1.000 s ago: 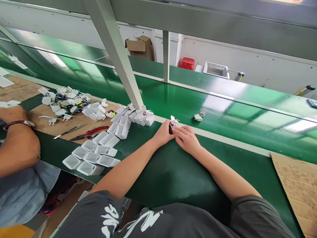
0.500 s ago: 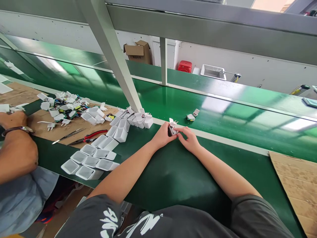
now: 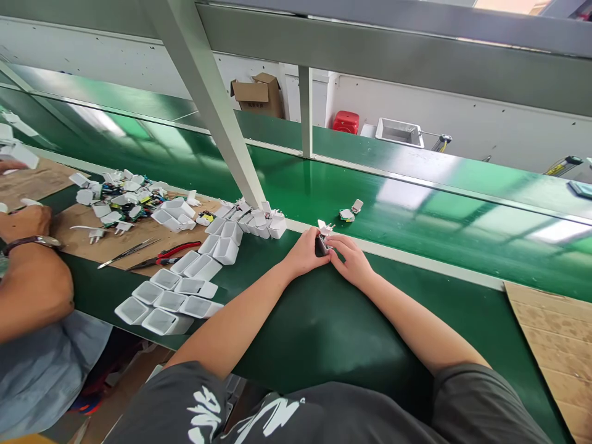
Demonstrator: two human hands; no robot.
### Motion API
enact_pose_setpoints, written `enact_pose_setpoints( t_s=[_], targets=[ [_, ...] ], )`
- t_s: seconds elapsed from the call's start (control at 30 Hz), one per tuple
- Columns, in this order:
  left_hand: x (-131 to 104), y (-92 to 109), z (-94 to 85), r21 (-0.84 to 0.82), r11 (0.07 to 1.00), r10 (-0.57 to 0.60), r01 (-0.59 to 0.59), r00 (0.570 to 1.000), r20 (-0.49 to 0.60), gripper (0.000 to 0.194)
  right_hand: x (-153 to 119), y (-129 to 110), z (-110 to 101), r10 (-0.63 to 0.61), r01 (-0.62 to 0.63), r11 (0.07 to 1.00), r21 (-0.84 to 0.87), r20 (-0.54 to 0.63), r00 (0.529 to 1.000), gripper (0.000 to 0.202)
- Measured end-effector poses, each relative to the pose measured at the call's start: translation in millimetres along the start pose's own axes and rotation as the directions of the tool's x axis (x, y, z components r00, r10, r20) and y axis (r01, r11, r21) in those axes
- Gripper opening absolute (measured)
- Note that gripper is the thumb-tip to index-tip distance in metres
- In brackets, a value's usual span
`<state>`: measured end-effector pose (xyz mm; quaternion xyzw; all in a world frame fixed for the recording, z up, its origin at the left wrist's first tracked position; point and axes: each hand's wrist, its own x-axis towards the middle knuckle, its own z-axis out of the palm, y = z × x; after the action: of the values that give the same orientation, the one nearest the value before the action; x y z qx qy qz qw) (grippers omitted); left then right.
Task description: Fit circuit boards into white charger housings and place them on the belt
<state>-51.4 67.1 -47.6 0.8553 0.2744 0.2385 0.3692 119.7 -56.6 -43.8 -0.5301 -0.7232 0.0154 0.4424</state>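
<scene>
A small white plug charger (image 3: 325, 228), its pins and a flap sticking up and a darker side facing me, sits between my two hands at the bench's far edge. My left hand (image 3: 303, 254) is closed round its left side. From the right, the fingertips of my right hand (image 3: 351, 259) press on it; my fingers hide much of its body. Just beyond, on the green belt, lies a charger circuit board with white plug parts (image 3: 348, 214). Left of my hands stand several white charger cases (image 3: 203, 266), mostly with open tops up, in rows.
Cardboard on the left bears a heap of charger innards (image 3: 124, 196), tweezers (image 3: 127, 253) and red-handled pliers (image 3: 178, 250). A co-worker's arm (image 3: 34, 277) reaches in there. A slanted metal post (image 3: 217, 111) rises before the belt. More cardboard (image 3: 550, 351) lies right.
The circuit board on the belt has slid left, closer to my hands. At far left, a co-worker's fingers with a white part have come into view. My hands keep their hold, with slight finger shifts.
</scene>
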Motion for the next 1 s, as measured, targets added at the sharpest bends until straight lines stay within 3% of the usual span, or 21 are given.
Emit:
enact_pose_setpoints(
  t_s=[0.37,0.47,0.53,0.6,0.67,0.73,0.8,0.87,1.0],
  targets=[
    [-0.1,2.3,-0.8,-0.063,0.998,0.015,-0.016,1.000,-0.016,0.047,-3.6,2.7,2.4,-0.023,0.027,0.996,-0.079,0.050,0.998,0.046],
    [-2.4,3.8,-0.6,-0.052,0.997,0.060,-0.064,0.996,-0.067,0.049,-2.3,2.5,1.8,0.039,-0.040,0.998,0.054,0.008,0.999,0.040],
    [-4.0,5.8,-1.2,-0.043,0.995,0.089,-0.094,0.991,-0.103,0.050,-1.3,5.6,1.8,0.151,-0.142,0.958,0.250,-0.016,0.988,0.035],
    [-5.4,8.5,-2.4,-0.051,0.990,0.121,-0.129,0.983,-0.135,0.053,-0.2,11.4,1.3,0.305,-0.270,0.827,0.493,0.011,0.952,0.033],
    [-6.6,11.1,-4.1,-0.062,0.980,0.178,-0.189,0.973,-0.146,0.059,1.2,18.0,-0.5,0.452,-0.392,0.609,0.690,0.104,0.886,0.034],
    [-7.3,12.9,-5.5,-0.077,0.962,0.252,-0.263,0.959,-0.129,0.067,2.8,22.9,-3.5,0.549,-0.472,0.390,0.791,0.212,0.809,0.036],
    [-7.4,13.4,-6.0,-0.094,0.944,0.305,-0.315,0.946,-0.111,0.071,4.6,25.0,-6.7,0.598,-0.503,0.247,0.828,0.278,0.752,0.038],
    [-7.1,13.0,-5.7,-0.101,0.938,0.321,-0.332,0.941,-0.111,0.069,6.2,24.9,-9.2,0.607,-0.505,0.183,0.843,0.307,0.733,0.041],
    [-6.3,12.4,-4.8,-0.087,0.941,0.317,-0.328,0.940,-0.124,0.066,7.9,24.6,-10.8,0.606,-0.498,0.142,0.855,0.323,0.727,0.042]
  ],
)
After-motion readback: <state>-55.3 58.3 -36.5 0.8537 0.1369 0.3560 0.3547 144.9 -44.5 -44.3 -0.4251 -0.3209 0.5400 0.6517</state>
